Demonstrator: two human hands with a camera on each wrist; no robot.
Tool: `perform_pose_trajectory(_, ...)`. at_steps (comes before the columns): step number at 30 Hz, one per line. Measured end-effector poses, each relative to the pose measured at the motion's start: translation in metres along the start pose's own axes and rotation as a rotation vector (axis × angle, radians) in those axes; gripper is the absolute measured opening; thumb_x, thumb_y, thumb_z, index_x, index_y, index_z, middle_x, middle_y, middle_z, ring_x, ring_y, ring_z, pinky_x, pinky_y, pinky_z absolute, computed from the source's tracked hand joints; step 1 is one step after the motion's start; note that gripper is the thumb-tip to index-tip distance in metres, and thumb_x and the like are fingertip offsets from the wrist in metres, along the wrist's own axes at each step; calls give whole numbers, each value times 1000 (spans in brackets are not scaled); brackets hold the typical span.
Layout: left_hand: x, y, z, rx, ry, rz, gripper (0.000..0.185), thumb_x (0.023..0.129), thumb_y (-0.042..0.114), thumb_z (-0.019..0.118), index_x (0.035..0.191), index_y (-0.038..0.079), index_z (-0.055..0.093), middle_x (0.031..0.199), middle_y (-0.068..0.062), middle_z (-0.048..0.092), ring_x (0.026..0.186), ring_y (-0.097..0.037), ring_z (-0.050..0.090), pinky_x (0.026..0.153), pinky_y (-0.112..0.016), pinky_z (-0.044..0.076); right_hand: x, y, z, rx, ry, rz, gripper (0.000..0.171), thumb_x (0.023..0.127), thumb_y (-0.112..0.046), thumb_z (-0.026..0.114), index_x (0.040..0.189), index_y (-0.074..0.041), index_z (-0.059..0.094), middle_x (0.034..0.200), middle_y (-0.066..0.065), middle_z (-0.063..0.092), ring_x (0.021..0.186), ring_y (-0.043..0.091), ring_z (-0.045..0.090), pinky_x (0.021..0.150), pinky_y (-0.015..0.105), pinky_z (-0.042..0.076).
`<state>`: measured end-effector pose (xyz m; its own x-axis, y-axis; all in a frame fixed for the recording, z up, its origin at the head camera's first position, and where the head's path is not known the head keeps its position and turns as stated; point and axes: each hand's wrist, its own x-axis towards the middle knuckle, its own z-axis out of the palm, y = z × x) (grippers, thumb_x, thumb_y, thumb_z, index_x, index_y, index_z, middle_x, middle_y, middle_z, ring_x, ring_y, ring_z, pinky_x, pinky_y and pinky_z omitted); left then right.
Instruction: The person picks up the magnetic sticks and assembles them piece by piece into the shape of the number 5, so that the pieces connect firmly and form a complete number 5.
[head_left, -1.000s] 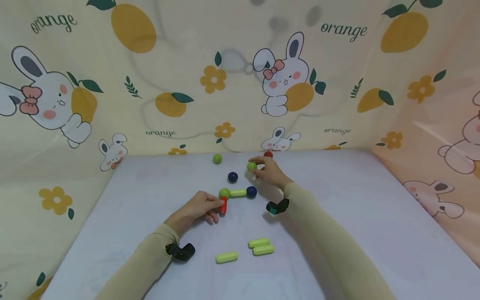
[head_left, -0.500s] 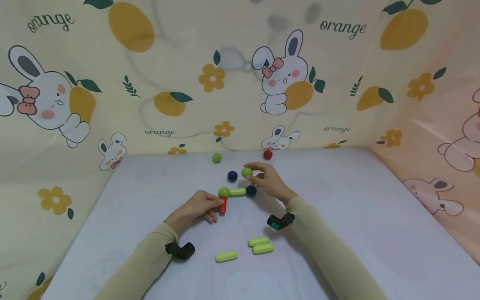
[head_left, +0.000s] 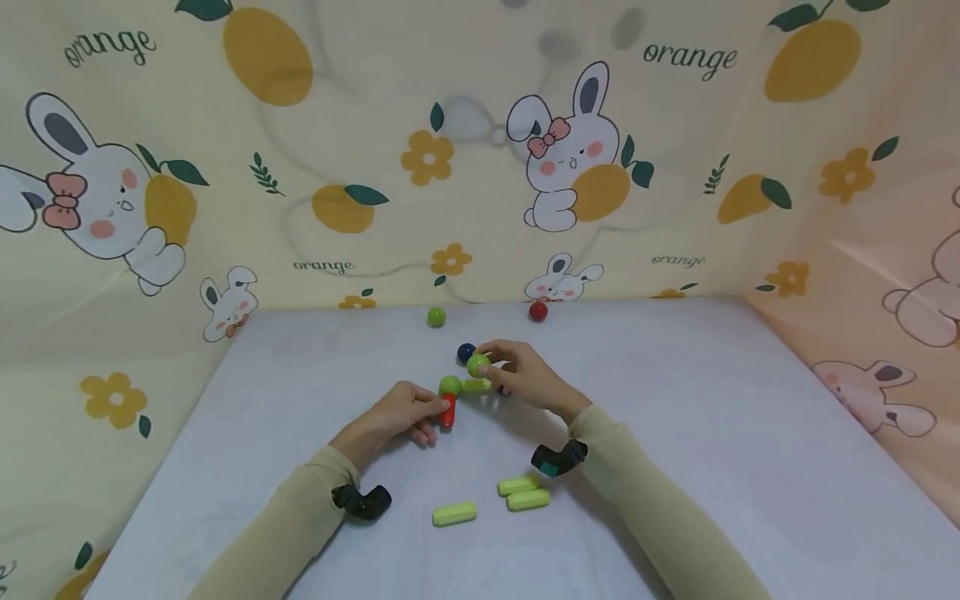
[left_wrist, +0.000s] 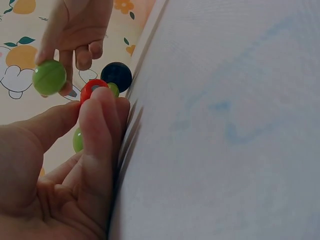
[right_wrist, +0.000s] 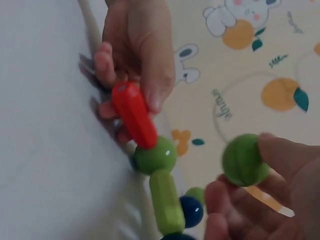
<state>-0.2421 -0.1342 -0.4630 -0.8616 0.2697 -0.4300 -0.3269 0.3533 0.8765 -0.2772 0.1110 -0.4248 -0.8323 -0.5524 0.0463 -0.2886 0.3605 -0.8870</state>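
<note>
My left hand (head_left: 401, 412) pinches a red stick (head_left: 447, 412) between thumb and fingers. The stick's far end meets a green ball (head_left: 450, 385), which joins a light green stick (right_wrist: 167, 202) leading to a dark blue ball (left_wrist: 116, 76). In the head view the right fingers mostly cover that blue ball. My right hand (head_left: 528, 379) holds a second green ball (head_left: 478, 365) between thumb and fingertips, above the light green stick. Seen from the right wrist, this held ball (right_wrist: 245, 160) stands apart from the joined pieces.
Behind the right hand's ball lies a loose dark blue ball (head_left: 466, 353). Farther back are a green ball (head_left: 437, 317) and a red ball (head_left: 537, 311), near the printed cloth backdrop. Three light green sticks (head_left: 454, 514) lie toward the front of the white table (head_left: 300, 358).
My right hand has brought its green ball left and nearer, from beside the red ball to over the joined pieces. The left hand stays on the red stick.
</note>
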Motion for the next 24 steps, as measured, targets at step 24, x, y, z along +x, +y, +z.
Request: perform_pose_trajectory(24,2,-4,-1,3,-42,99,31,100,20,63,114,-6,71,69,0,67,44,-4,54,43,-18,46,-18,-28,40,-188,-320,-16,40,93,-21,74,118,-6,46,122,13,63,103,22,65,77,24,54)
